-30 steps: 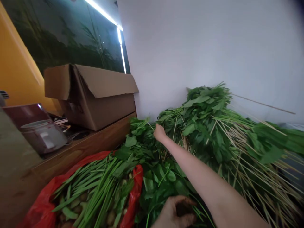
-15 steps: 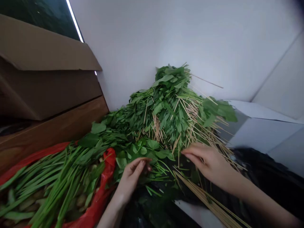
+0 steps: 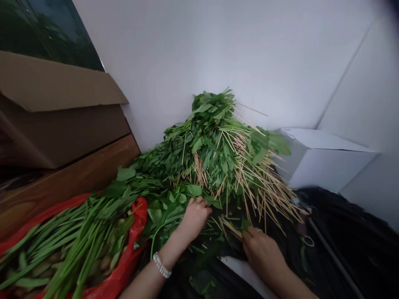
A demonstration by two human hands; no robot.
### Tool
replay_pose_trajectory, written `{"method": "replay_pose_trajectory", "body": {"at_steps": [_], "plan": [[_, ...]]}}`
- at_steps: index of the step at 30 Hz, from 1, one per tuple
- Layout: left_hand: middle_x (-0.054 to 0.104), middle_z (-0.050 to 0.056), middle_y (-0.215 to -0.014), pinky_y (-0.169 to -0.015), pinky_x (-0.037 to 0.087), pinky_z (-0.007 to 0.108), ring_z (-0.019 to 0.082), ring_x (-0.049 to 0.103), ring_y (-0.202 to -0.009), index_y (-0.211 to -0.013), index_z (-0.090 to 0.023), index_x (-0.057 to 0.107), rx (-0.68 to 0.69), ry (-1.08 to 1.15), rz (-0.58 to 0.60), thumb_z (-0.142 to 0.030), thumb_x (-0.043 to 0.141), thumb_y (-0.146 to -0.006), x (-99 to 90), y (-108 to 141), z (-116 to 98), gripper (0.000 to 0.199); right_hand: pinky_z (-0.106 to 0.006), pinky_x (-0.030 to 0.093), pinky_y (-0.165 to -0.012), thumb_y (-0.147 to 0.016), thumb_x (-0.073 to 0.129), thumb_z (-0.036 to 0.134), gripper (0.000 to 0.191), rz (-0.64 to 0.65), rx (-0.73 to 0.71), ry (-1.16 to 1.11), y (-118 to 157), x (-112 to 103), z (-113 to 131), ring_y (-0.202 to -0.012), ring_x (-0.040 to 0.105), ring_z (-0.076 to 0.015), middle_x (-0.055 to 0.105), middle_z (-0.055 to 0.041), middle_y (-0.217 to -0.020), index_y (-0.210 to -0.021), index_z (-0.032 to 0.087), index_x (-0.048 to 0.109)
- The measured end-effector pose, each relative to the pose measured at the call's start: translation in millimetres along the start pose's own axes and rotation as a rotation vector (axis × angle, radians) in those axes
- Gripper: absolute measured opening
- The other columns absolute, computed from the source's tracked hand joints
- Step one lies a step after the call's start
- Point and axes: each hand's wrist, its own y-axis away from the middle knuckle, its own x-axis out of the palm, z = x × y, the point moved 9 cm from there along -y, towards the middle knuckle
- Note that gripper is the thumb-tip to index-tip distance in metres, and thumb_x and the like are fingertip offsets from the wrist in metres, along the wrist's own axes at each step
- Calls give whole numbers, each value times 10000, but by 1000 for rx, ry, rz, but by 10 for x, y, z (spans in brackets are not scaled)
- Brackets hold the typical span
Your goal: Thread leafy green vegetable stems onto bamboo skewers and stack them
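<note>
My left hand point(image 3: 195, 216), with a white beaded bracelet point(image 3: 161, 265) at the wrist, is in the loose leafy greens point(image 3: 170, 205). Its fingers curl down among leaves and cut stems, and their tips are hidden. To the right, my right hand point(image 3: 260, 248), wearing a ring, closes around a bundle of thin wooden skewers point(image 3: 230, 226) whose ends stick out to the left. Behind both hands rises a heap of skewered greens point(image 3: 215, 137), with many skewers point(image 3: 255, 178) pointing down and to the right.
At the left, a red plastic bag point(image 3: 124, 265) holds long green stalks point(image 3: 84, 241) and pods. A cardboard box point(image 3: 62, 128) stands on a wooden ledge point(image 3: 102, 162). A white box point(image 3: 327, 164) sits against the wall at right. Black plastic point(image 3: 349, 232) lies beneath it.
My left hand has moved right and up into the leaves. My right hand has come down from the skewer tips onto the skewer bundle. The view has shifted slightly.
</note>
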Motion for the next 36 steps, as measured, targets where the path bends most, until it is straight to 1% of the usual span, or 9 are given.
{"method": "replay_pose_trajectory", "body": {"at_steps": [3, 8, 11, 13, 15, 18, 20, 27, 36], "plan": [[686, 59, -891, -806, 364, 379, 240, 546, -959, -865, -211, 693, 0, 88, -123, -208, 602, -858, -336, 38, 7, 91, -267, 386, -520, -874, 463, 89, 231, -28, 31, -44, -29, -69, -93, -632, 656, -195, 654, -33, -753, -718, 203, 590], [698, 42, -919, -837, 379, 345, 189, 578, -916, -969, -216, 669, 52, 405, -516, -191, 542, -902, -1160, 331, -77, 145, -240, 429, -574, -941, 405, 179, 203, -89, 47, -166, -98, -171, -143, -686, 672, -165, 662, 8, -744, -799, 229, 541], [696, 41, -882, -783, 431, 297, 171, 608, -843, -943, -205, 685, -59, 733, -721, -210, 578, -878, -1374, 541, 74, 126, -234, 467, -637, -966, 356, 216, 216, -114, 21, -233, -138, -212, -100, -699, 673, -149, 674, 4, -765, -849, 228, 538], [697, 38, -846, -738, 452, 267, 162, 619, -797, -922, -196, 700, -251, 1030, -724, -257, 613, -852, -1209, 608, 260, 127, -251, 487, -678, -974, 335, 244, 235, -169, 5, -279, -137, -279, -85, -745, 679, -159, 692, -25, -844, -909, 223, 560], [695, 32, -793, -712, 457, 245, 148, 617, -747, -905, -181, 715, -421, 1338, -608, -311, 664, -809, -868, 620, 355, 169, -273, 502, -718, -974, 343, 266, 247, -263, -29, -330, -103, -398, -67, -798, 684, -173, 700, -51, -928, -988, 223, 587], [675, 21, -713, -690, 446, 215, 117, 588, -679, -899, -156, 732, -555, 1664, -417, -361, 730, -742, -398, 630, 331, 258, -276, 516, -752, -968, 382, 259, 254, -368, -111, -387, -17, -592, 12, -832, 686, -171, 700, -56, -975, -1109, 237, 592], [656, 12, -675, -669, 433, 198, 98, 560, -642, -908, -147, 740, -596, 1744, -360, -377, 753, -716, -229, 654, 305, 300, -269, 526, -757, -964, 388, 225, 287, -382, -159, -398, 25, -695, 106, -826, 687, -162, 694, -57, -979, -1185, 241, 569], [609, -3, -616, -630, 405, 196, 90, 501, -593, -881, -137, 752, -564, 1732, -328, -395, 766, -695, -209, 684, 228, 319, -273, 563, -694, -933, 346, 147, 376, -389, -243, -257, 39, -878, 424, -715, 689, -167, 694, -71, -889, -1197, 213, 606], [612, 0, -634, -636, 406, 225, 104, 494, -593, -893, -141, 744, -552, 1710, -335, -408, 750, -705, -244, 702, 217, 326, -258, 566, -662, -937, 325, 172, 390, -336, -208, -246, 31, -794, 409, -686, 688, -164, 700, -73, -846, -1163, 210, 640]]}}
